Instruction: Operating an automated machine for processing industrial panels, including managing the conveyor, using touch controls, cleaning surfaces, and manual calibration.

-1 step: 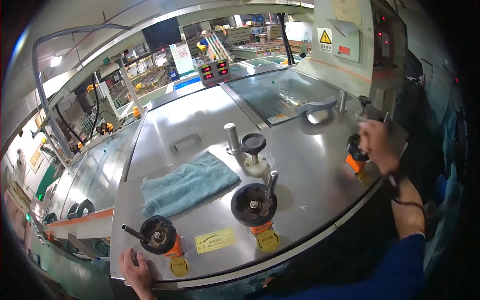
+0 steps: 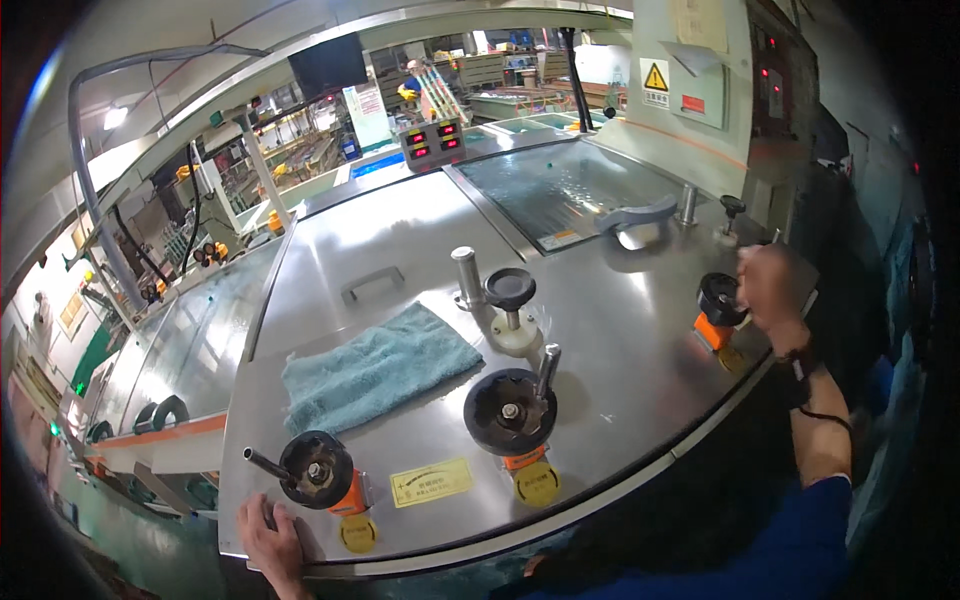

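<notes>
My right hand (image 2: 770, 287) is closed at the rim of the right black handwheel (image 2: 718, 296), where its crank handle would be; the fingers hide the handle. That wheel stands on an orange mount (image 2: 711, 333). My left hand (image 2: 270, 540) rests on the near left corner of the steel machine top (image 2: 600, 400), thumb and fingers apart. Beside it is the left handwheel (image 2: 316, 470), its crank handle pointing out to the left. Between my hands stands the middle handwheel (image 2: 510, 411), its handle upright and untouched.
A folded teal cloth (image 2: 380, 365) lies on the steel top. Behind the middle wheel rise a metal post (image 2: 465, 275) and a black knob (image 2: 510, 289). Further back are a lid handle (image 2: 372, 283), a glass panel (image 2: 560, 190), a grey curved handle (image 2: 640, 215) and a red-digit display box (image 2: 431, 144).
My right hand has shifted a little to the right and down around the right handwheel, showing more of the wheel. My left hand stays at the corner.
</notes>
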Tool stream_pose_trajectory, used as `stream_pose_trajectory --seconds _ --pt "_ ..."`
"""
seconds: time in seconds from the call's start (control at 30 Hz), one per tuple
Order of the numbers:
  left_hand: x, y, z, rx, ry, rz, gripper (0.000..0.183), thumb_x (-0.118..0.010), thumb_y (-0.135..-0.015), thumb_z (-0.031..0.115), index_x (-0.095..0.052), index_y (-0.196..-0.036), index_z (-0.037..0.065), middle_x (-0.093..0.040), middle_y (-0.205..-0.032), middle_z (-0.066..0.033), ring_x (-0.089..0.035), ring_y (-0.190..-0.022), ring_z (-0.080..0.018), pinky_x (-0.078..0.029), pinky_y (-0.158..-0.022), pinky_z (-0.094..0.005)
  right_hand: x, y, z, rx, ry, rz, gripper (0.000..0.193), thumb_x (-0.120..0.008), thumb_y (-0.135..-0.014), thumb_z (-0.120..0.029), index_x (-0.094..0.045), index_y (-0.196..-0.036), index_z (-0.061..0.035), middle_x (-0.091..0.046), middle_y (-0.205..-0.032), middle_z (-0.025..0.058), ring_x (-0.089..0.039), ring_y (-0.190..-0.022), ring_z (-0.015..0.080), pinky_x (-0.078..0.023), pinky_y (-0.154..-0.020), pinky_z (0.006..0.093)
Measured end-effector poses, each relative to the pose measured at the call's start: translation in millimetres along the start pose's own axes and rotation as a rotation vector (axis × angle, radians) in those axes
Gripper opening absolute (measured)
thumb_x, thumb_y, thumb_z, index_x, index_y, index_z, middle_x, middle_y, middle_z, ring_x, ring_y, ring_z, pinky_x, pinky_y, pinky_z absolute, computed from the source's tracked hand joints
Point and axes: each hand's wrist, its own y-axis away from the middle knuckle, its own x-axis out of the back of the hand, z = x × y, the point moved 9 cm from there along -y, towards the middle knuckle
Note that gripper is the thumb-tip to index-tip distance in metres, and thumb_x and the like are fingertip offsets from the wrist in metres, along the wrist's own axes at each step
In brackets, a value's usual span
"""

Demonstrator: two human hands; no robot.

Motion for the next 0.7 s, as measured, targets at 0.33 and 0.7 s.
stream_pose_trajectory --seconds 0.33,0.7 --pt "1 3 -11 -0.044 0.011 0.047 0.027 -0.065 -0.094 0.010 -0.064 -0.116 -0.005 -0.063 -0.108 -0.0207 -0.063 -0.104 -0.0397 -0.051 -0.089 -0.0456 -85 7 -23 0.135 0.319 -0.183 0.031 -0.064 -0.098 -0.027 -0.057 -0.073 -0.0092 -0.047 -0.058 -0.0010 -0.043 -0.043 0.0091 -0.035 -0.042 0.0283" --pt "-14 -3 -13 0.028 -0.008 -0.045 0.031 -0.067 -0.091 0.015 -0.064 -0.116 -0.004 -0.064 -0.115 -0.0226 -0.061 -0.109 -0.0425 -0.049 -0.096 -0.0479 -80 -29 -20 0.121 0.274 -0.065 0.030 -0.064 -0.098 -0.025 -0.057 -0.075 -0.0071 -0.043 -0.052 -0.0028 -0.038 -0.040 0.0079 -0.035 -0.039 0.0274"
